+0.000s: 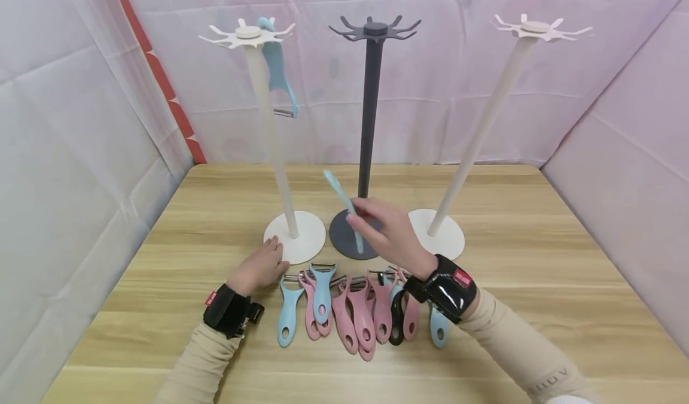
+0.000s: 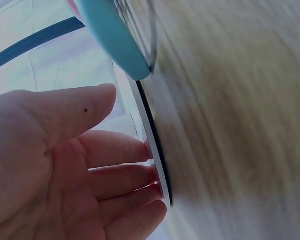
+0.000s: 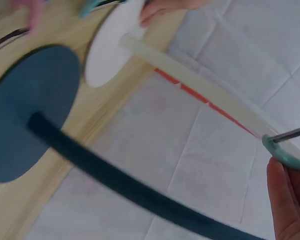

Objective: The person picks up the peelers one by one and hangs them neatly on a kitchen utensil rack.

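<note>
My left hand (image 1: 261, 267) rests its extended fingertips on the round white base (image 1: 308, 243) of the left stand. The left wrist view shows those fingers (image 2: 122, 150) touching the rim of the base. In front of the dark stand's pole (image 1: 370, 117), my right hand (image 1: 392, 231) pinches a light blue peeler (image 1: 337, 187), held up off the table with its handle tilted. Part of this peeler (image 3: 286, 158) and its metal blade appear at the right wrist view's edge. Another blue peeler (image 1: 276, 67) hangs from a hook of the left stand.
Several pink peelers (image 1: 362, 314), blue peelers (image 1: 287, 317) and a black peeler (image 1: 396, 320) lie bunched near the table's front, some overlapping. A second white stand (image 1: 484, 128) rises at the right. Pale cloth walls (image 1: 334, 87) enclose the wooden table (image 1: 538, 260).
</note>
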`<action>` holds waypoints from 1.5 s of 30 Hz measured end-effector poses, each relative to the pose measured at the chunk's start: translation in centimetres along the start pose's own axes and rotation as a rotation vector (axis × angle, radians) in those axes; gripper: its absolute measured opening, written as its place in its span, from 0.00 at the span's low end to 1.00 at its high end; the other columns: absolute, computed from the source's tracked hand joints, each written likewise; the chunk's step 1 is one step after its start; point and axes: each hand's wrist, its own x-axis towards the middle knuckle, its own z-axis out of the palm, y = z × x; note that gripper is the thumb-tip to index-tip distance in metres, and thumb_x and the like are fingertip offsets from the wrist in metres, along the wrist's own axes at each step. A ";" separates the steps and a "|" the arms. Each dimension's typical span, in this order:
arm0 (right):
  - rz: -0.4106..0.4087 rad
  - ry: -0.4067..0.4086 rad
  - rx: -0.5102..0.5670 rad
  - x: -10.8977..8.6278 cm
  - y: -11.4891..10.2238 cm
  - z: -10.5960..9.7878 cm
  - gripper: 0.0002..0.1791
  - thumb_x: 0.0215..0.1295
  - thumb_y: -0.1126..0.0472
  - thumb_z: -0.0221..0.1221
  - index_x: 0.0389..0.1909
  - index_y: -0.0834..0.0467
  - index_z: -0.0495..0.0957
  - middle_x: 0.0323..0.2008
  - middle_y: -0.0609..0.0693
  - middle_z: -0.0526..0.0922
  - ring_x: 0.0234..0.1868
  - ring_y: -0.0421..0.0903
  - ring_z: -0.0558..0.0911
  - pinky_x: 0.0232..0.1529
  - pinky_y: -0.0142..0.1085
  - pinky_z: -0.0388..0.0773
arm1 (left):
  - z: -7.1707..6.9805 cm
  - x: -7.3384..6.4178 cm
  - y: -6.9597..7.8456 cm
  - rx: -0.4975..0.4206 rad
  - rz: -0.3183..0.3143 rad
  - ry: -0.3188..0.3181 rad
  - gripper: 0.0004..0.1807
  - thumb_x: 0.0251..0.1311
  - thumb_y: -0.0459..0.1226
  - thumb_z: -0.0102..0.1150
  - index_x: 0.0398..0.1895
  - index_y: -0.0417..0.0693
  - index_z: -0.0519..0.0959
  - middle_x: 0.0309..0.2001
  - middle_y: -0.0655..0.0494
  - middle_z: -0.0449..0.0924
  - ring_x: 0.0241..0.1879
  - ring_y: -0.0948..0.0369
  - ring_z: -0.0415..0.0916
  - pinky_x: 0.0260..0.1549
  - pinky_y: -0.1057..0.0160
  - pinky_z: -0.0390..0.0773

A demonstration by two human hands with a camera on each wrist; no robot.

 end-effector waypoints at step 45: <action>0.305 0.224 0.269 16.0 -2.3 0.9 0.17 0.67 0.58 0.50 0.52 0.63 0.74 0.42 0.53 0.80 0.43 0.41 0.78 0.46 0.28 0.73 | 0.3 0.4 1.0 -0.001 0.039 0.032 0.28 0.64 0.36 0.47 0.57 0.17 0.59 0.61 0.21 0.50 0.63 0.36 0.49 0.62 0.47 0.51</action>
